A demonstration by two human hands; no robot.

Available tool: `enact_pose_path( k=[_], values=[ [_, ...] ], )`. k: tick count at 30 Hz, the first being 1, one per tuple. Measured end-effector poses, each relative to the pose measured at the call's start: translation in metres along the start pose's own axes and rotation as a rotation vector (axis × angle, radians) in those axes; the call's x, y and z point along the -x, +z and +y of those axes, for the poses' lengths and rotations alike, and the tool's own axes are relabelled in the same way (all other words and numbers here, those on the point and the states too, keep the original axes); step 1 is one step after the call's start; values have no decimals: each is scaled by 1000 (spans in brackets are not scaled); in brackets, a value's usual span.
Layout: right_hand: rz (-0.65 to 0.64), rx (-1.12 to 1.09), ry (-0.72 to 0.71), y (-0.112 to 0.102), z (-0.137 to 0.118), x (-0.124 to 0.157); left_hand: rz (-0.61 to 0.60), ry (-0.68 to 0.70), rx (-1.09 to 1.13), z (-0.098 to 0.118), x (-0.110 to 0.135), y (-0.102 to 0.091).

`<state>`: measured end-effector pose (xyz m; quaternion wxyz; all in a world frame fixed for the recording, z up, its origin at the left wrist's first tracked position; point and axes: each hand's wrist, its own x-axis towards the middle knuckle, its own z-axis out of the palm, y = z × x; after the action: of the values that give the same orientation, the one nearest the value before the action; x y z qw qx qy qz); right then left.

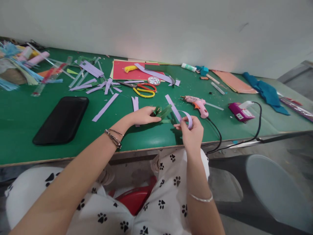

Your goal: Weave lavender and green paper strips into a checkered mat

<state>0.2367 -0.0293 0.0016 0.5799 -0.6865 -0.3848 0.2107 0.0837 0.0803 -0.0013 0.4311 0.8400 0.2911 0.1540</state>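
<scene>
My left hand (146,116) is closed on some green paper strips (164,112), which stick out to the right past its fingertips. Beside it, my right hand (192,129) pinches a lilac paper strip (173,107); one end is straight and the other bends round in a loop over the fingers. Under the left hand lies another lilac strip (135,103). A pink glue gun (199,105) rests just beyond my right hand, its nozzle toward the left. Scissors with red and yellow handles (145,90) lie past the left hand.
A black phone (61,120) lies at left, near loose lilac strips (94,70). Behind are red paper (118,70), a tape roll (154,81) and a glue stick (188,67). At right, a purple power adapter (241,112) has a cable hanging off the green table's edge (151,147).
</scene>
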Motion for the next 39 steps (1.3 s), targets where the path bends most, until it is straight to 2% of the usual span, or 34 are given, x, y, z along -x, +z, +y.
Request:
enact_pose_path(
  k=[4,7,10,14,18,21,24,30,35,39],
  values=[
    [-58,88,-25,1,0,4,-8,-11,15,1,0,0],
    [-105,200,-97,4,1,7,-21,-2,46,3,0,0],
    [-83,332,-167,6,1,8,-3,13,42,3,1,0],
    [-100,398,-173,6,-1,9,21,28,8,1,0,1],
    [-180,253,-156,4,-2,6,14,53,8,-1,-1,2],
    [-183,101,-140,2,-2,3,18,57,-12,-1,-1,3],
    [-166,61,-123,1,-2,2,28,48,-39,2,0,3],
    [-227,-68,66,1,-4,3,29,33,-38,5,1,3],
    [-253,-154,122,-1,-5,6,48,-1,30,7,2,3],
    [-244,-135,121,-2,-4,9,63,-57,68,14,4,1]
  ],
)
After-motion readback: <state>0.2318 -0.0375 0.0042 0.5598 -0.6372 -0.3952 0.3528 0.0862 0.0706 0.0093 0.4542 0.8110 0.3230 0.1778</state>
